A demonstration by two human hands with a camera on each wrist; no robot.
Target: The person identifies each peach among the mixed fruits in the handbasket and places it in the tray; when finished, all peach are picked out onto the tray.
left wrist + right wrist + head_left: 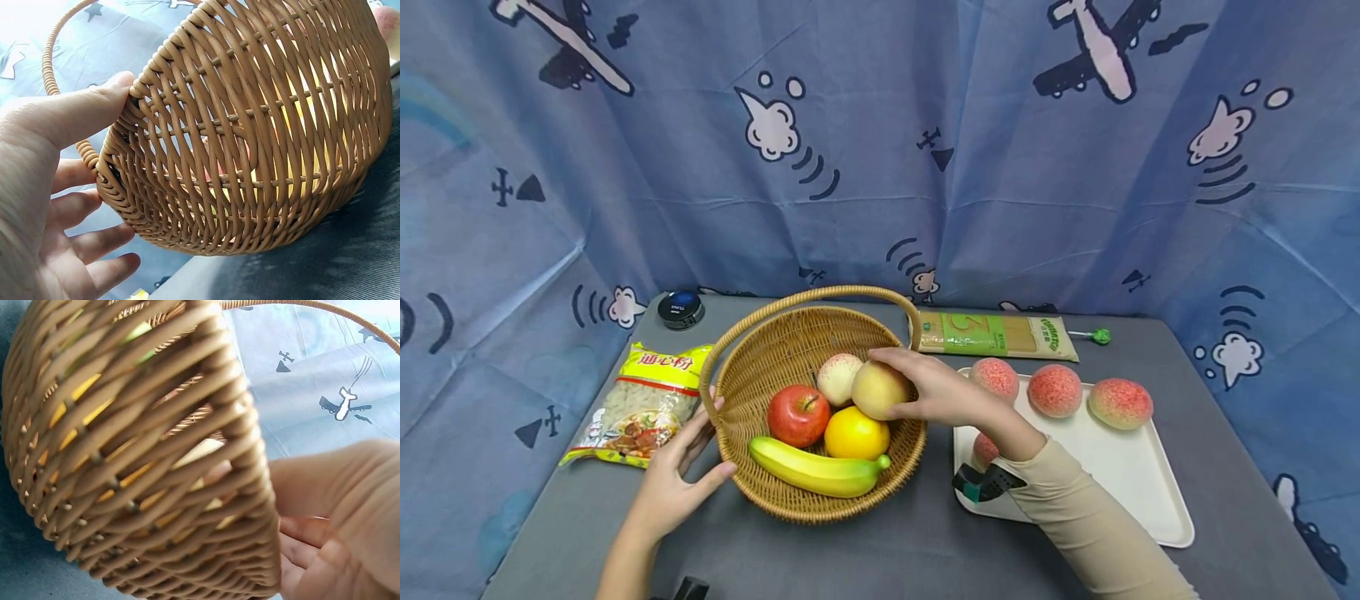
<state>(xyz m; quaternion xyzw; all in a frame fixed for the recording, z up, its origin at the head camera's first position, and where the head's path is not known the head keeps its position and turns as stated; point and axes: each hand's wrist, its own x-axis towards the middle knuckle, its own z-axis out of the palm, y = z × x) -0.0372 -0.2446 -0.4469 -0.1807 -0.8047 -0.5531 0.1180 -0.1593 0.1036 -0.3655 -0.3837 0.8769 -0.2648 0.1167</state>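
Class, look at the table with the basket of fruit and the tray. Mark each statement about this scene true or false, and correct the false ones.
1. The right hand holds a peach over the basket. True.
2. The left hand lifts the basket by its handle. False: its thumb rests on the rim and its fingers lie against the outside wall.
3. A banana lies in the basket. True.
4. The tray holds only apples. False: peaches sit on it; the red apple is in the basket.
5. The packet of spaghetti lies behind the tray. True.
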